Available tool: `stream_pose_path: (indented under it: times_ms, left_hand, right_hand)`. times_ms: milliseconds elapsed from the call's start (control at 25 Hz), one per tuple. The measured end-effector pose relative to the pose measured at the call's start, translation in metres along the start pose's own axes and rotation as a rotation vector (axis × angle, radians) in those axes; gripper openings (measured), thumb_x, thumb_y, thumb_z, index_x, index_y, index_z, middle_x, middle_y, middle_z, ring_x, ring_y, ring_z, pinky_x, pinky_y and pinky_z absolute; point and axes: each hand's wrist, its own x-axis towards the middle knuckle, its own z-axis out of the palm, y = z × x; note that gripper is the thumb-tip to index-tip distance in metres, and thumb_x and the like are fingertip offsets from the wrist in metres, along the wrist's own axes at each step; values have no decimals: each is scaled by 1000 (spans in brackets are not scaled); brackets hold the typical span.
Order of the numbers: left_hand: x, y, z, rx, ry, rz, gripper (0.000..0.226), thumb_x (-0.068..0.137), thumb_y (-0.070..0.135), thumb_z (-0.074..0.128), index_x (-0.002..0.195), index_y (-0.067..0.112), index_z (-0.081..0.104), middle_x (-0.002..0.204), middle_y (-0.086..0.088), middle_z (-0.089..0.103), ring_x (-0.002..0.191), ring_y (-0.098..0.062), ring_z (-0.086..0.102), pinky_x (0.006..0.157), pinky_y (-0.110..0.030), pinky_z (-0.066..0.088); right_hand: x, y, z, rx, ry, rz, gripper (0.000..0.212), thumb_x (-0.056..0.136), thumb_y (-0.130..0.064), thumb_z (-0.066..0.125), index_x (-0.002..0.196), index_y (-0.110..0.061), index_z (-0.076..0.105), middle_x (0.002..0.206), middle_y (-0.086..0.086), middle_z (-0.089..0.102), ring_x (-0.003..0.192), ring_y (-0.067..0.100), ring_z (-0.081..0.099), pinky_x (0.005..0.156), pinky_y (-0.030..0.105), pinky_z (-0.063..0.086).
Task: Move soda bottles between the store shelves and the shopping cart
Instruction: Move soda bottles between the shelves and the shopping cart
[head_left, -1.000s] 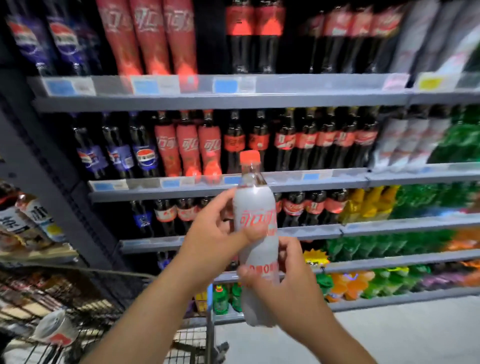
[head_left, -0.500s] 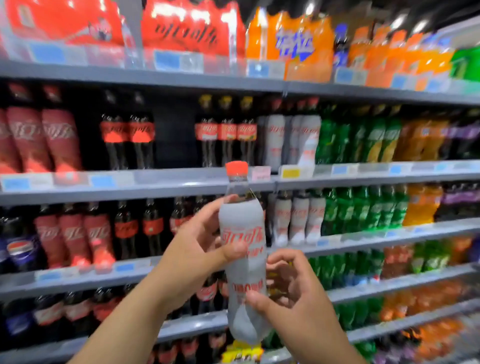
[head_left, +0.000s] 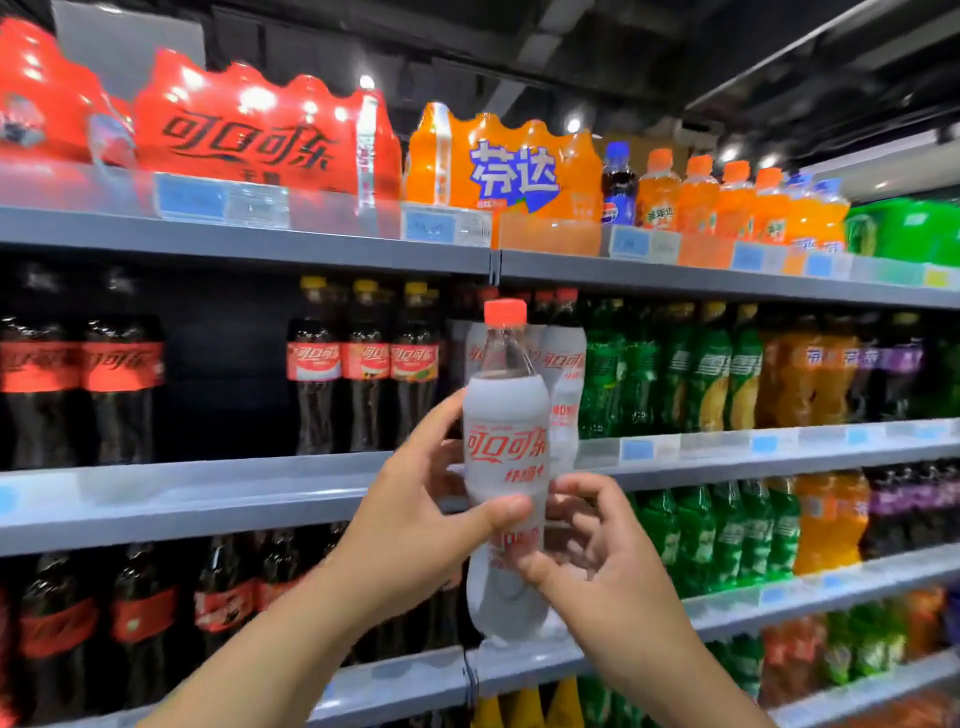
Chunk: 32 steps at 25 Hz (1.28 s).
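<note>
Store aisle, shelves across the whole view. Nearest, left hand (head_left: 410, 519) wrapped round the middle of the white-label soda bottle (head_left: 506, 415), thumb across the front. Right hand (head_left: 608, 561) lower down, fingers (head_left: 582, 486) curled at its side. Raised since a second ago, cart gone from sight. Now held upright, level with matching white bottles (head_left: 565, 374) behind it, so probably going back. Further off, cola bottles (head_left: 363, 364), green bottles (head_left: 701, 374), shrink-wrapped packs (head_left: 249, 140) on top, dark ceiling.

Bright ceiling spots (head_left: 367, 82) glare off shrink-wrapped packs (head_left: 249, 135) — shelves soft, blurred, edges bowed.
</note>
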Motion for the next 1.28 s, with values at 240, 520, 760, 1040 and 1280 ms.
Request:
stream_pose_path:
  times_ms: [240,520,760,1040,1280]
  left_hand:
    - [81,-40,-15,30,125,121,88,72,37,83,147,48,38,122,8,70,113,-16,68,91,-41,58]
    - [126,-81,-9,41,208,164,98,79,-1,82,150,48,35,123,7,69,118,-17,66,79,-31,61]
    - [152,-110,4,166,200,86,98,82,-3,78,148,54,35,127,19,66,119,-4,63,84,-16,55]
    - [154,-129,29,275,183,-19,58,86,29,78,131,53,50,123,22,68,116,-1,64,97,-34,56]
    - [151,-126,30,480,306,-143,29,82,57,71,105,44,58,104,14,69,94,5,66,75,-14,56]
  right_hand:
    - [92,12,-32,-227,186,-223,37,89,-26,75,101,-55,56,117,-31,65,116,-11,57,86,20,51]
    - [168,44,-89,-480,391,-215,43,87,-26,78,116,-40,49,119,-28,55,115,-5,53,104,31,47]
    - [207,69,-110,-444,266,-46,64,82,-38,83,131,-37,42,119,-21,48,114,4,49,91,26,45]
    - [229,82,-125,-484,26,8,62,77,-51,84,127,-34,52,122,-18,63,104,-8,60,76,8,47]
    - [242,91,-124,-436,-85,12,76,71,-51,87,135,-29,52,118,-12,69,104,8,68,90,36,59]
